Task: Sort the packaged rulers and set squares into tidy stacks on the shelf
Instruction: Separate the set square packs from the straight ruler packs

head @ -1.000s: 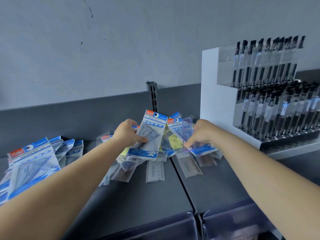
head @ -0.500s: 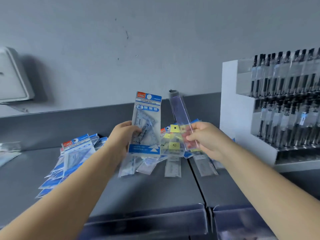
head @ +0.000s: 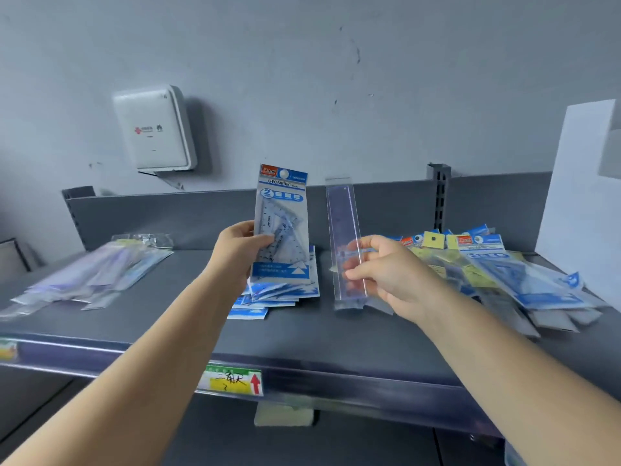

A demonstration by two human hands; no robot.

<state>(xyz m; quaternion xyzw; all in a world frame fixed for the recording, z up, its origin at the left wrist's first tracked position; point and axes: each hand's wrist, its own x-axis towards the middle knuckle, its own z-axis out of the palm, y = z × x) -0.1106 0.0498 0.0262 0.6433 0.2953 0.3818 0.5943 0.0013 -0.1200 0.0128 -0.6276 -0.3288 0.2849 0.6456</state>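
My left hand [head: 240,252] grips a blue-and-white set square packet [head: 282,227] upright above a stack of like set square packets [head: 279,292] on the grey shelf [head: 168,317]. My right hand [head: 393,272] pinches a clear packaged ruler [head: 346,240], held upright just right of that stack. A pile of clear ruler packets [head: 90,270] lies at the shelf's left. An unsorted heap of packets [head: 497,274] with yellow tags spreads at the right.
A white box [head: 154,129] hangs on the wall above the shelf's left end. A white display stand [head: 584,203] closes off the right side. The shelf's front rail carries a yellow and green price label [head: 233,381]. A slotted upright post [head: 438,196] rises behind.
Both hands lifted their packets out of the mixed heap and carried them left. The set square packet now stands over the blue stack and the ruler beside it. The view turned left.
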